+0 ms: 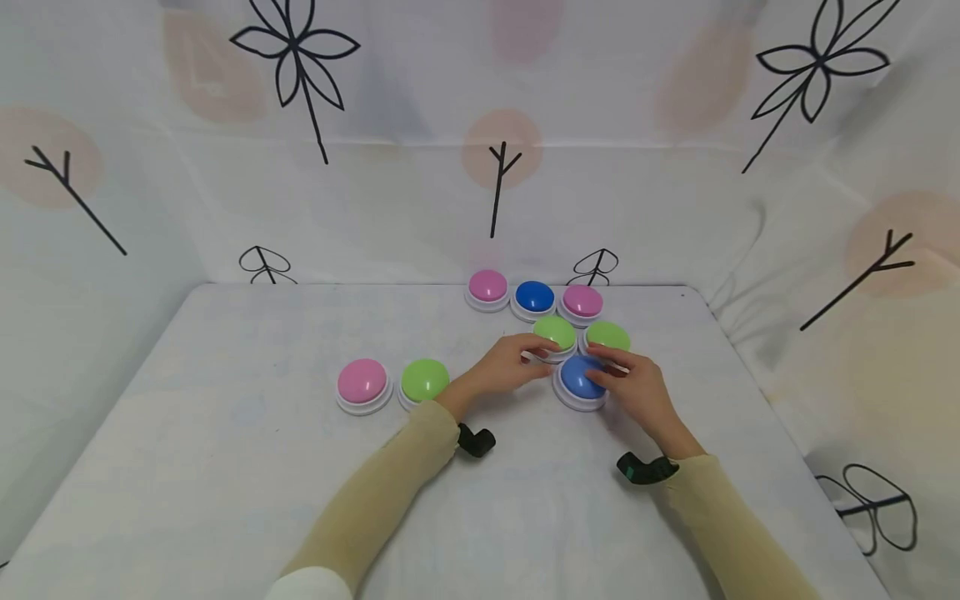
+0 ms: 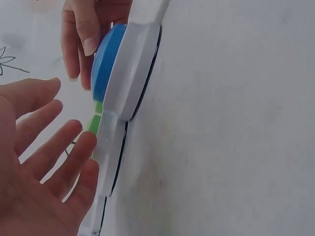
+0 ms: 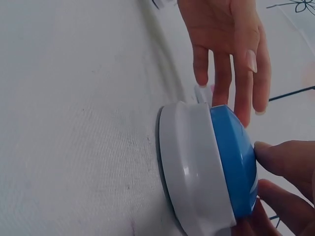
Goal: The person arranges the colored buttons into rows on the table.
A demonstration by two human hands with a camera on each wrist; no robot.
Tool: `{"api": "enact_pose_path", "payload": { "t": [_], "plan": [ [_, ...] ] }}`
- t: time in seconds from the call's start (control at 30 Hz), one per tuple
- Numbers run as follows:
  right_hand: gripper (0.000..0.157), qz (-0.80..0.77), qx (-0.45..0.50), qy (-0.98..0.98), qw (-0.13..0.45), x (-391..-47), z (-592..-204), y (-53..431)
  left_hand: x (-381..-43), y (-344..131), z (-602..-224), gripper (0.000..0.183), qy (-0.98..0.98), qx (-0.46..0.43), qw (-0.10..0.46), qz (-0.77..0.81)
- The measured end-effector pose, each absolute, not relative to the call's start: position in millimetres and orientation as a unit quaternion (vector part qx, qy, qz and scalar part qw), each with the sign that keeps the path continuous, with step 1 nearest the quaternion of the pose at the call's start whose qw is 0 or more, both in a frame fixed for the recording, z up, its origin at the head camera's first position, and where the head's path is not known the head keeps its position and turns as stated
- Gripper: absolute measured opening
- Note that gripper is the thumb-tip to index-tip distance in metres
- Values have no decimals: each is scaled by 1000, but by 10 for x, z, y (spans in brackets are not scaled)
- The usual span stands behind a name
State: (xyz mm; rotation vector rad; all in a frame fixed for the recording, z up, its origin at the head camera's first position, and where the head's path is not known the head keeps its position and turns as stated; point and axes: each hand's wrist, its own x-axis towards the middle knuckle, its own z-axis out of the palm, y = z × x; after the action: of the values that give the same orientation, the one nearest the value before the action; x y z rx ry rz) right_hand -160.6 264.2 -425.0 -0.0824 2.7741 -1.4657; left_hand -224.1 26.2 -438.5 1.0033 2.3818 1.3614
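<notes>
The near blue push button (image 1: 581, 382), a dome on a round white base, sits on the table. My right hand (image 1: 637, 389) is at its right side, thumb on the dome and fingers reaching past it toward a green button (image 1: 609, 336). In the right wrist view, fingertips (image 3: 268, 152) meet the blue dome (image 3: 234, 162). My left hand (image 1: 510, 364) is beside another green button (image 1: 555, 332), its fingers overlapping that button's front edge. The left wrist view shows the left hand (image 2: 49, 162) with fingers spread and nothing gripped.
Behind the green buttons stand a pink button (image 1: 582, 302), a blue button (image 1: 534, 297) and another pink button (image 1: 487, 287), near the table's back edge. To the left lie a pink button (image 1: 362, 382) and a green button (image 1: 424, 380), partly covered by the left forearm. Patterned cloth (image 1: 405, 200) surrounds the table.
</notes>
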Motion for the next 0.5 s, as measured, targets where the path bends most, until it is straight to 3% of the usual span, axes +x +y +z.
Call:
{"api": "enact_pose_path", "payload": {
  "t": [0.5],
  "plan": [
    [55, -430, -40, 901, 40, -1595, -4401, 2813, -2213, 454, -4359, 51, 857, 359, 153, 337]
  ]
}}
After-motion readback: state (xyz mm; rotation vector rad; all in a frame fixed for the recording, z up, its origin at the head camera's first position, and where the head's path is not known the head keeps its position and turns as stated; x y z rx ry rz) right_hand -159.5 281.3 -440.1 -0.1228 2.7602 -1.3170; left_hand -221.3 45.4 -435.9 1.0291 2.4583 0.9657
